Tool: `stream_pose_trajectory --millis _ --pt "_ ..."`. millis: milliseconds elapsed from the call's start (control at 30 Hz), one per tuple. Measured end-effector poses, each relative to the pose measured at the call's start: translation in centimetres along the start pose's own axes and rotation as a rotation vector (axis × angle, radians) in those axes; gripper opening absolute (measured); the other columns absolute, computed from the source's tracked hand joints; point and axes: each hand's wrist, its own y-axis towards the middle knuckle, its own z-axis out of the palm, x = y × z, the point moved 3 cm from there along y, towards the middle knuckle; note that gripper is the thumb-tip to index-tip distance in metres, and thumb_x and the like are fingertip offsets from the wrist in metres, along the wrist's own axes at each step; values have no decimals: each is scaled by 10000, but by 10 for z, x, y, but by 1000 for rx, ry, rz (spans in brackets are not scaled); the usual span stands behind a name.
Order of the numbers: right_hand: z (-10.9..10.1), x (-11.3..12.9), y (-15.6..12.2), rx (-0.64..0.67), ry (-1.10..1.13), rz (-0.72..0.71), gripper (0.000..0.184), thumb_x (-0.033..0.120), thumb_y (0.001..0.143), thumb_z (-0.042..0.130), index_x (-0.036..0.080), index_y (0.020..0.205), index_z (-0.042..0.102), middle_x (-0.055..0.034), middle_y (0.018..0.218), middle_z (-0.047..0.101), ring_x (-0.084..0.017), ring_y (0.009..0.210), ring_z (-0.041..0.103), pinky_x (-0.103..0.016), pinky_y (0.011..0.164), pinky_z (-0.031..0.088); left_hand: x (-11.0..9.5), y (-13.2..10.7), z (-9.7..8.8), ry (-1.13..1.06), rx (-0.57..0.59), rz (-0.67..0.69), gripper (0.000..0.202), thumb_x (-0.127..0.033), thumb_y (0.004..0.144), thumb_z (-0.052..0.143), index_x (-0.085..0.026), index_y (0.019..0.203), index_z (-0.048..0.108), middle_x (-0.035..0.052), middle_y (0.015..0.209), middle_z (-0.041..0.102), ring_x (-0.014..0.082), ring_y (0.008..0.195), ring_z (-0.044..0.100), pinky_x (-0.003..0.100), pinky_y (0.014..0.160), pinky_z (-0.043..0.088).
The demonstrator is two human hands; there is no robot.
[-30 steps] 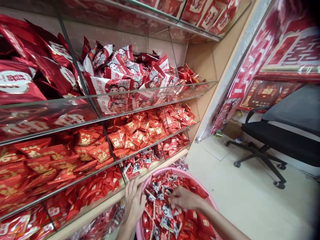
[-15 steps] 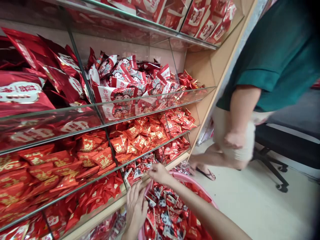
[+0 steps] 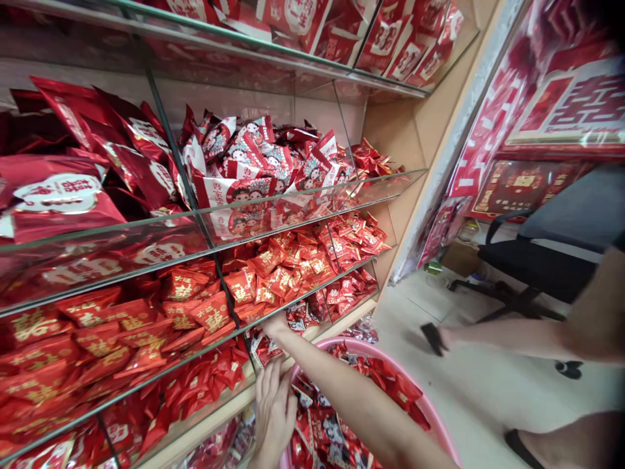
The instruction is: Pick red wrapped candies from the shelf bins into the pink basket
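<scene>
Though half-hidden — pink tub (image 3: pixel 438 413), seemingly tiled floor (image 3: pixel 476 387)

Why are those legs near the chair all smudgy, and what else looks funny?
Head view: the legs are blurred, probably by movement; the left hand looks clearer. Same head view: the glass shelf shows shiny reflections; the top right corner goes black.
</scene>
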Motion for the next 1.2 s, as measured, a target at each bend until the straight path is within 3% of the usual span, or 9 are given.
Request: stream_pose_trajectory --millis 100,333,533,833,933,1033,1200 --pt "-5 -4 -5 -43 77 108 190 124 740 494 191 564 472 8 483 523 -102 405 427 -226 407 328 1 0 0 -3 1 1 420 -159 745 452 -197 1147 567 98 1348 454 253 1249 381 465 1023 328" --pt "-29 -3 -27 -59 215 114 139 143 732 499 173 597 503 16 523 563 -73 382 402 -202 392 303 -2 2 0 -76 -10 -55 459 -148 750 442 -221 1191 546 86 1339 463 247 1262 361 477 1055 271" --pt "-66 -13 -48 -72 242 81 173 194 749 504 156 581 517 24 523 582 -50 383 397 -182 413 312 -2 6 -7 -98 25 -42 477 -164 765 441 -252 1229 508 49 1366 443 232 1264 358 462 1050 277" --pt "-121 -32 -70 -64 202 81 168 211 754 500 147 601 528 23 551 603 -37 391 389 -164 402 276 -1 10 -13 -208 70 -147 362 -226 815 425 -254 1146 572 38 1344 483 232 1241 404 488 1034 313" --pt "-133 -32 -79 -18 175 72 188 263 749 537 145 603 542 27 546 603 -39 389 393 -164 394 266 -3 16 -19 -314 99 -255 314 -282 837 428 -269 1100 599 31 1304 524 233 1218 432 498 1027 318" --pt "-142 -29 -89 108 106 18 224 302 744 559 147 583 540 36 523 592 -37 380 388 -166 395 269 -4 25 -27 -498 94 -432 315 -352 856 409 -267 1092 599 42 1251 564 227 1178 473 499 1024 324" --pt "-150 -24 -106 304 -25 -69 270 345 774 538 149 588 540 49 502 551 -34 368 372 -170 387 266 -4 43 -36 -924 116 -764 443 -488 830 427 -220 1164 541 82 1214 589 205 1127 534 390 961 425"
